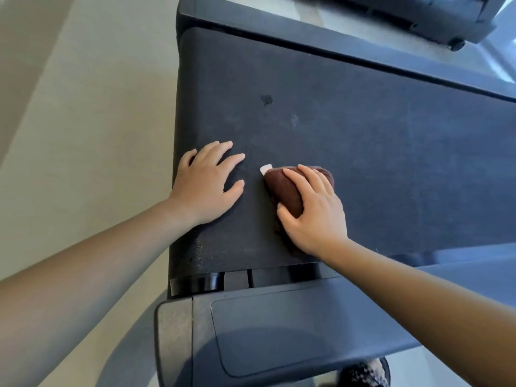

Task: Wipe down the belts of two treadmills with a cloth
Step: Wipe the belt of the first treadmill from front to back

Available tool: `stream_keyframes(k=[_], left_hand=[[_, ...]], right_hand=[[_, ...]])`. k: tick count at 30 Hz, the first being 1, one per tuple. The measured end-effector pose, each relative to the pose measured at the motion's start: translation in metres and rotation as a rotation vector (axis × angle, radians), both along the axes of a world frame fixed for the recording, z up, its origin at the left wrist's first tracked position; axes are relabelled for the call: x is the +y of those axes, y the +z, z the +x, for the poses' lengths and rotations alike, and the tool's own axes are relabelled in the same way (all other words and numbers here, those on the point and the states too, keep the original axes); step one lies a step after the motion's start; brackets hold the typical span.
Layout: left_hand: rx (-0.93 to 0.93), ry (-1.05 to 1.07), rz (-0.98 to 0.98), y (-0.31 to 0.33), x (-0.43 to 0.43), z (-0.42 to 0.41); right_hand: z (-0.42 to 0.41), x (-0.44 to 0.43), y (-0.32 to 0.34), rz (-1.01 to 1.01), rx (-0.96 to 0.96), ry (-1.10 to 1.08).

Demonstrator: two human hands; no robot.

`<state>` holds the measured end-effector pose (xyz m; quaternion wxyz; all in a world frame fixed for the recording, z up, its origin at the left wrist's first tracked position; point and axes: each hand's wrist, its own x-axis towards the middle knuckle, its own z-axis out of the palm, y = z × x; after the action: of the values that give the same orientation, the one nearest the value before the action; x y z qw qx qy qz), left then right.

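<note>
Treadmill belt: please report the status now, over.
Left hand flat on treadmill belt. Right hand grips brown cloth against belt. Dark spot on belt beyond cloth.

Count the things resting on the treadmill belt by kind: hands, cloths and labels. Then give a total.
Hands: 2, the left hand and the right hand
Cloths: 1, a brown cloth
Labels: 1, a white label
Total: 4

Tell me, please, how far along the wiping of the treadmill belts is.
Nothing looks finished. In hand: the right hand holds the cloth pressed on the belt, the left hand flat beside it. To do: a dark spot, a pale smear and dusty specks on this belt; the second belt is out of view.
</note>
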<state>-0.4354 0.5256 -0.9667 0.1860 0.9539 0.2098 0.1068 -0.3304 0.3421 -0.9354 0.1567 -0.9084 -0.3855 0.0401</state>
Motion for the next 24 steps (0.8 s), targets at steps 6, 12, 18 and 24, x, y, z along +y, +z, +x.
stream_keyframes(k=[6,12,18,24], left_hand=[[0.079,-0.04,0.037,0.003,0.006,-0.002],[0.149,0.011,0.039,0.008,0.024,0.034],[0.207,0.182,0.019,0.013,0.075,0.124],[0.128,0.34,0.124,0.002,0.098,0.142]], right_hand=[[0.042,0.055,-0.002,0.027,-0.006,0.057],[0.111,0.115,-0.002,0.039,-0.018,0.137],[0.186,0.178,0.002,0.032,-0.003,0.39],[0.231,0.252,-0.007,0.063,-0.011,0.418]])
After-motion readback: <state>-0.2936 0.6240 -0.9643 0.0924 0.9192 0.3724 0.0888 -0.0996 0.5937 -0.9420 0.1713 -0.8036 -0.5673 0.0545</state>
